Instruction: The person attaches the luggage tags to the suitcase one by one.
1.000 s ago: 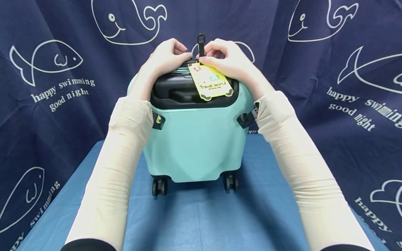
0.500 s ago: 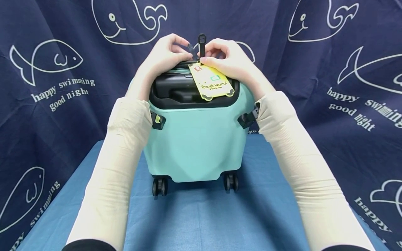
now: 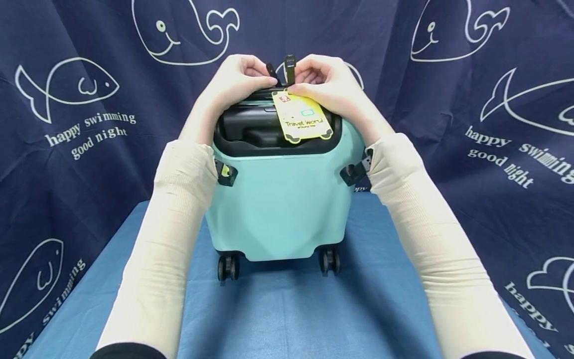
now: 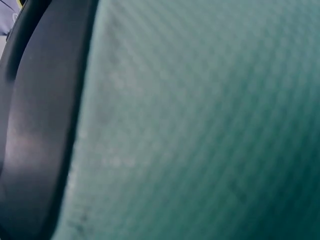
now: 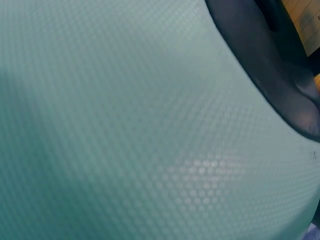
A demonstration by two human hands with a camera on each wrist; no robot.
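A mint-green suitcase (image 3: 282, 204) stands upright on its wheels, its black top panel (image 3: 244, 122) facing me in the head view. Over that panel lies a yellow luggage tag (image 3: 302, 117) printed "Travel World", on a black strap (image 3: 290, 75) with a buckle at its upper end. With thumb and fingers my right hand (image 3: 329, 82) pinches the buckle part just above the tag. From the other side my left hand (image 3: 235, 80) pinches the strap's free end (image 3: 271, 71), which sticks up between thumb and forefinger. Both wrist views show only the suitcase's textured shell (image 4: 200, 120) and black trim (image 5: 260, 60).
Blue cloth (image 3: 269, 314) covers the table under the suitcase. Behind and at both sides hangs a navy curtain (image 3: 67, 174) with white whale and fish drawings. Black wheels (image 3: 227, 267) hold the suitcase's front edge off the cloth.
My left hand first lifted its fingers, then came down again, and the strap's free end now shows upright in its pinch. The right hand, buckle and tag shifted slightly.
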